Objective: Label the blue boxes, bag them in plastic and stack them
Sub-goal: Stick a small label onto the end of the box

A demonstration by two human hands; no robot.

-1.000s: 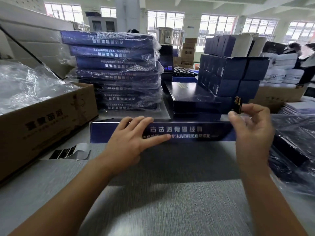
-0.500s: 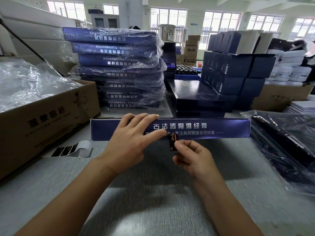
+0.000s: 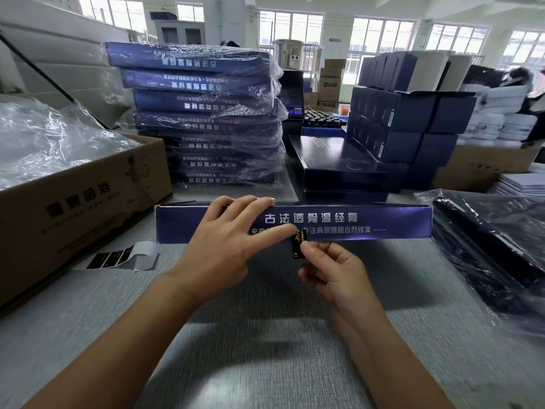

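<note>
Label (image 3: 298, 247) in right hand (image 3: 336, 273), left hand (image 3: 227, 246) flat

Daylight enters through a far row of windows (image 3: 290, 28) behind a white pillar (image 3: 224, 16), lighting the near grey table (image 3: 265, 349).

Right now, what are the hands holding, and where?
The right hand pinches a small black label by its lower end. The left hand only rests flat on the blue box.
</note>
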